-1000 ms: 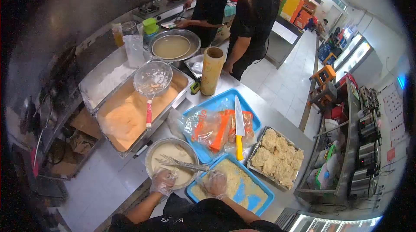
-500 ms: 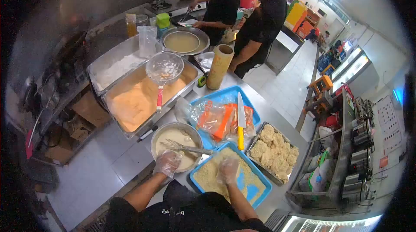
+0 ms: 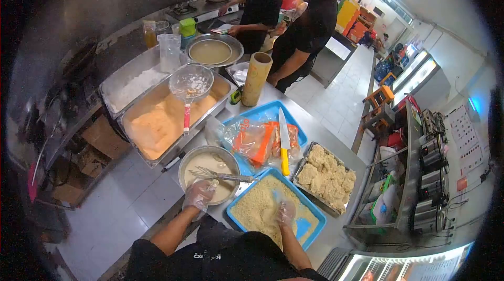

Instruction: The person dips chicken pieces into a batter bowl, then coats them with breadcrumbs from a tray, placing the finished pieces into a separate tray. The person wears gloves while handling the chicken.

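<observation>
My left hand [image 3: 200, 194], in a clear plastic glove, is at the near rim of a metal bowl [image 3: 185, 189] of pale batter; its fingers are too unclear to read. A wire whisk [image 3: 215, 175] lies across that bowl. My right hand [image 3: 286, 212], gloved too, rests in the crumbs [image 3: 257, 205] of a blue tray [image 3: 313, 236], and its fingers are blurred. Right of this tray stands a metal tray of crumb-coated pieces [image 3: 326, 176]. Behind, a yellow-handled knife [image 3: 284, 139] lies over plastic packages [image 3: 257, 142] in another blue tray [image 3: 303, 136].
A sieve [image 3: 191, 81] sits over a metal pan of orange powder [image 3: 157, 128], beside a pan of white flour [image 3: 137, 89]. A cardboard-like roll [image 3: 257, 79] stands behind the knife. Two people in black [image 3: 262, 10] [image 3: 315, 29] stand beyond the counter.
My right hand has shifted right and a little nearer within the crumbs. My left hand remains beside the batter bowl. The whole view has shifted slightly.
</observation>
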### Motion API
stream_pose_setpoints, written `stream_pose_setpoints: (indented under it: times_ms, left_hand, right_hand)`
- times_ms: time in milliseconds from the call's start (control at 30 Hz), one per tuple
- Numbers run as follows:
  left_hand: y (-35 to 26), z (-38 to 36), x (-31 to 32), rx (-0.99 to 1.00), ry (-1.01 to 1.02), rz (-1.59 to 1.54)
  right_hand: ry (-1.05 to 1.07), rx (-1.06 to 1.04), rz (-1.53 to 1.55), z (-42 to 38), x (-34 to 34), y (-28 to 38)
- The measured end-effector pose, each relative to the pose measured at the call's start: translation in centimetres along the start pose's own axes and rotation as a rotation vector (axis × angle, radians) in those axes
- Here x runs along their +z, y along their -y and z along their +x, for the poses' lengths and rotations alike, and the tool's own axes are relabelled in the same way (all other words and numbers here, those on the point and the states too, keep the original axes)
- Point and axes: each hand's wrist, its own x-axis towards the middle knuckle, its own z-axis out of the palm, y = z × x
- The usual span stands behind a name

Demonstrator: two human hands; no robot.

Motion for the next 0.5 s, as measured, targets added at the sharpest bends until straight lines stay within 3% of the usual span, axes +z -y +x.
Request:
stream_pose_setpoints:
  times_ms: [167, 233, 300, 367, 433, 500]
  left_hand:
    - [-0.3, 0.1, -0.3, 0.004, 0.026, 0.073]
    - [-0.6, 0.0, -0.5, 0.028, -0.004, 0.071]
    - [-0.8, 0.0, -0.7, -0.006, 0.016, 0.052]
    - [-0.8, 0.0, -0.8, -0.093, 0.093, 0.016]
    - [1.2, 0.0, 0.9, -0.070, 0.053, 0.087]
    - [1.2, 0.3, 1.2, -0.068, 0.033, 0.132]
  right_hand:
    - [-0.217, 0.123, 0.391, -1.6, -0.7, 1.7]
    - [-0.370, -0.053, -0.055, -1.9, -0.4, 1.1]
    - [-0.339, -0.078, -0.405, -1.7, -0.7, 0.6]
    - [-0.126, 0.054, -0.649, -0.6, -2.0, 3.1]
    - [-0.334, -0.107, -0.367, 0.4, -1.7, 4.0]
    - [-0.438, -0.214, -0.311, 1.0, -1.5, 4.4]
